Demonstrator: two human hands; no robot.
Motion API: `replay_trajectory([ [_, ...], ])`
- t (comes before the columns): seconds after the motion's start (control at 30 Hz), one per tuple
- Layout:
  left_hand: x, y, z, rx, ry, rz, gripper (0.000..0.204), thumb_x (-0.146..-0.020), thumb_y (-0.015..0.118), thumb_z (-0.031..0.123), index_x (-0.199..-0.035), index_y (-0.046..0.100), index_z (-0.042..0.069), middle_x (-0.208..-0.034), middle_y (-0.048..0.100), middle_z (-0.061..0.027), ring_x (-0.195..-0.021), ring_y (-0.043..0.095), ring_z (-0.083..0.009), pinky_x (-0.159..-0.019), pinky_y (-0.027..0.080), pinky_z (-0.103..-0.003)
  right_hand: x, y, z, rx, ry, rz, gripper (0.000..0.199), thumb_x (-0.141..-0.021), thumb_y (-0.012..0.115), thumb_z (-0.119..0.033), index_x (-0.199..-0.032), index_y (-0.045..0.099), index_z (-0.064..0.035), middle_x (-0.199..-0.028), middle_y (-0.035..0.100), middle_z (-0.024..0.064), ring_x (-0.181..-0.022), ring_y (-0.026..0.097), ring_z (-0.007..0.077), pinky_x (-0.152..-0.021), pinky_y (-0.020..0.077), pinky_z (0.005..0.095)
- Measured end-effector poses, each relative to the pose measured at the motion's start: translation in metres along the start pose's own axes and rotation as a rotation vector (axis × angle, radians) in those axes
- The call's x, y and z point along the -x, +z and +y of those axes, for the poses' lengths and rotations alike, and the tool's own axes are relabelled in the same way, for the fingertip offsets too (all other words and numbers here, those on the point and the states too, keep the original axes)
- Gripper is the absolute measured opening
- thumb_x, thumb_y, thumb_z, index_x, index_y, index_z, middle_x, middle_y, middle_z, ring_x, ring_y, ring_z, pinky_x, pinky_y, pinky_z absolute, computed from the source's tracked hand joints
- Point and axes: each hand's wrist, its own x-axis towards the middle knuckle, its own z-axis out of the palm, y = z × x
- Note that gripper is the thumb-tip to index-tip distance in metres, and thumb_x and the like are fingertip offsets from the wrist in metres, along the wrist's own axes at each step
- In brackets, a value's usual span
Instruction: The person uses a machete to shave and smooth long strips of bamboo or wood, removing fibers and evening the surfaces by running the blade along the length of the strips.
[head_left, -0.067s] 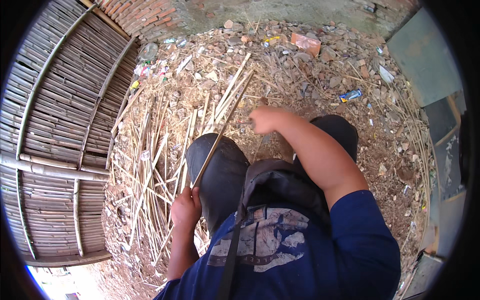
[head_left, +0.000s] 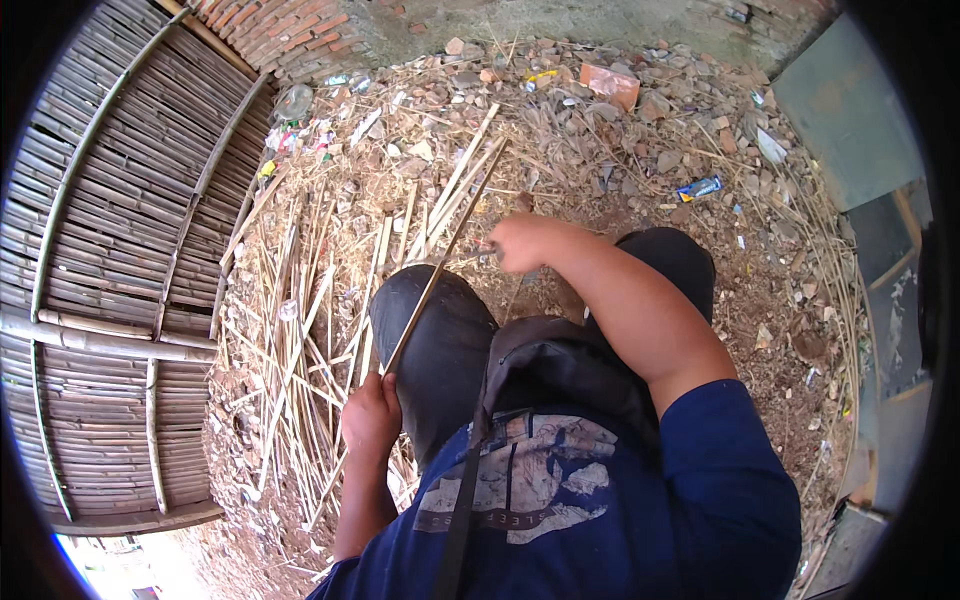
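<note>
A long, narrow bamboo strip (head_left: 437, 272) slants up and away across my left knee, its near end in my closed left hand (head_left: 370, 412). To the right of the strip, my right hand (head_left: 522, 243) is closed in a fist around a knife (head_left: 487, 251). Only a short dark piece of the knife shows clearly beside the fingers. Its blade is thin and blurred, pointing left toward the strip, and I cannot tell whether it touches.
Many cut bamboo strips (head_left: 290, 350) lie on the littered ground to my left. A bamboo slat wall (head_left: 120, 200) stands beyond them. Rubble, a brick piece (head_left: 610, 86) and a blue wrapper (head_left: 699, 189) lie ahead, before a brick wall (head_left: 290, 35). Grey panels (head_left: 850, 110) stand at right.
My right hand has shifted slightly left and down with the knife, which is less smeared now. My left hand and the bamboo strip have hardly moved.
</note>
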Motion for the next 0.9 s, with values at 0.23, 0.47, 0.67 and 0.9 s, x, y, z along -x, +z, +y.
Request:
replay_trajectory([
  [0.23,-0.001,0.015,-0.004,-0.015,-0.014,-0.009,0.035,-0.104,0.051,0.039,-0.093,0.057,0.006,-0.075,0.068,-0.0254,-0.072,0.067,-0.0479,-0.065,0.051,-0.059,-0.015,-0.002,0.061,-0.154,0.234,0.104,0.05,-0.076,0.075,-0.026,-0.12,0.071,-0.0033,-0.111,0.071,0.0232,-0.104,0.069,0.0367,-0.091,0.0557,0.0445],
  [0.47,-0.008,0.006,-0.004,0.037,0.001,-0.063,0.036,-0.104,0.051,0.04,-0.092,0.056,0.006,-0.077,0.068,-0.0263,-0.074,0.067,-0.0495,-0.066,0.051,-0.06,0.004,0.001,0.014,0.026,0.018,0.048,0.043,-0.079,0.067,-0.023,-0.114,0.071,0.0018,-0.11,0.072,0.0229,-0.103,0.07,0.0355,-0.09,0.0555,0.0477],
  [0.67,0.001,0.024,-0.015,0.051,-0.03,0.007,0.036,-0.104,0.053,0.04,-0.089,0.056,0.007,-0.076,0.068,-0.025,-0.073,0.067,-0.0486,-0.064,0.05,-0.06,0.001,-0.011,0.04,-0.022,0.032,0.077,0.045,-0.077,0.072,-0.025,-0.114,0.071,0.0016,-0.108,0.072,0.021,-0.101,0.07,0.0351,-0.09,0.0563,0.0445],
  [0.9,0.003,0.014,-0.032,0.13,-0.038,0.021,0.035,-0.103,0.055,0.036,-0.085,0.058,0.006,-0.073,0.067,-0.024,-0.07,0.065,-0.0476,-0.063,0.049,-0.058,0.015,-0.042,0.066,-0.277,0.258,0.359,0.053,-0.077,0.078,-0.036,-0.113,0.07,0.0033,-0.099,0.072,0.0199,-0.094,0.07,0.0316,-0.083,0.0539,0.0414],
])
